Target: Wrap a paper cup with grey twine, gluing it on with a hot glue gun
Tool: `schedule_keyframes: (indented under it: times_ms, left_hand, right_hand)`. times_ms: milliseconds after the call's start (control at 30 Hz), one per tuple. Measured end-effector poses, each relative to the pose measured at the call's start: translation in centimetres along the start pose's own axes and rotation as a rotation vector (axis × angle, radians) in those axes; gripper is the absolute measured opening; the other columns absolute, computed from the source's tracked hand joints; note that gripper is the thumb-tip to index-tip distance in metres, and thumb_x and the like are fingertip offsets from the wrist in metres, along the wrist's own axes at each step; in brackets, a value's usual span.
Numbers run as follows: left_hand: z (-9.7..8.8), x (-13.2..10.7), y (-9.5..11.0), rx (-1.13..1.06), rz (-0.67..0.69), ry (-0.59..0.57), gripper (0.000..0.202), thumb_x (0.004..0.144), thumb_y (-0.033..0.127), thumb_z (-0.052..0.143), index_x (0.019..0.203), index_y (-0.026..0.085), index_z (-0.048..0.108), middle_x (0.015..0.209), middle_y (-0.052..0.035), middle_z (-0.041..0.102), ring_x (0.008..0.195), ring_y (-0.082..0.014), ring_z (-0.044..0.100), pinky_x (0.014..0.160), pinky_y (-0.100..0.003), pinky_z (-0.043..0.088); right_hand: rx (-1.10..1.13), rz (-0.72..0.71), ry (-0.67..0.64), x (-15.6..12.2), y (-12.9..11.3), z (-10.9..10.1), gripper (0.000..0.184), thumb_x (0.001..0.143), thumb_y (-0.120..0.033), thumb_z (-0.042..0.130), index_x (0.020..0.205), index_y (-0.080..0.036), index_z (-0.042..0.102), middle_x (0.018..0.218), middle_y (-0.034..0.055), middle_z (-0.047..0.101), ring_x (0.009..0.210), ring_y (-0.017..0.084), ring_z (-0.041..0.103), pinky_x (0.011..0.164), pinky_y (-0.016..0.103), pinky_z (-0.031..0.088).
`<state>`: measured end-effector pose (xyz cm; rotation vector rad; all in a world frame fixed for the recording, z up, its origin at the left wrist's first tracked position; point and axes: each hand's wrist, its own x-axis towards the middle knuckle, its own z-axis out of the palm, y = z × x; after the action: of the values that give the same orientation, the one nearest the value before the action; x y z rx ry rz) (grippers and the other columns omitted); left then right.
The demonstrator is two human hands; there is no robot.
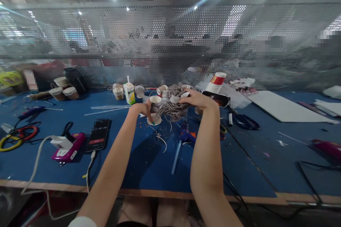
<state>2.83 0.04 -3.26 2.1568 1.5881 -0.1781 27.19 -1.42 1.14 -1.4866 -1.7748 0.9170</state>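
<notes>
My left hand point(144, 109) is closed around a small paper cup point(155, 103) held above the blue table point(144, 170). My right hand point(195, 98) grips a tangled bundle of grey-brown twine point(173, 108) that hangs between both hands and trails loose strands toward the table. Another small cup point(155, 120) rests on the table just under my left hand. A blue glue gun point(186, 136) and a clear glue stick point(176, 158) lie just in front of the twine.
A phone point(98, 134) and pink device point(68, 148) with a white cable lie left. Paper cups point(64, 90), a juice carton point(129, 93), scissors point(243, 120), white boards point(285, 108), a red-and-white cup point(217, 82) and a perforated metal screen point(170, 42) stand behind.
</notes>
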Motion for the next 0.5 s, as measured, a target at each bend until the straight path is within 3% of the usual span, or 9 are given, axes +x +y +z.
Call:
schedule_keyframes:
  times_ms: [133,267,500]
  left_hand:
    - [0.3,0.5,-0.2,-0.003,0.012,0.039,0.099,0.056,0.037,0.076,0.138,0.017,0.023,0.131,-0.0143,0.057,0.113,-0.0258,0.06,0.085,-0.024,0.047]
    - [0.1,0.5,-0.9,-0.011,0.014,0.065,0.091,0.058,0.039,0.074,0.135,0.02,0.029,0.12,-0.0095,0.064,0.105,-0.0252,0.063,0.079,-0.024,0.049]
    - [-0.4,-0.1,-0.4,-0.009,0.004,0.033,0.069,0.056,0.041,0.073,0.117,0.019,0.05,0.12,-0.0095,0.063,0.106,-0.0277,0.061,0.086,-0.03,0.048]
  right_hand:
    - [0.018,0.002,0.005,0.1,0.0,0.1,0.059,0.061,-0.023,0.074,0.118,-0.02,0.06,0.101,0.0063,0.07,0.095,0.025,0.064,0.083,0.035,0.053]
    - [0.057,-0.045,-0.017,0.4,0.1,0.3,0.047,0.062,-0.022,0.071,0.109,-0.021,0.063,0.1,0.0051,0.07,0.093,0.023,0.065,0.084,0.034,0.053]
    - [0.108,-0.048,-0.013,1.3,1.0,0.3,0.045,0.061,-0.025,0.07,0.105,-0.022,0.06,0.098,0.0041,0.07,0.093,0.022,0.064,0.079,0.031,0.053]
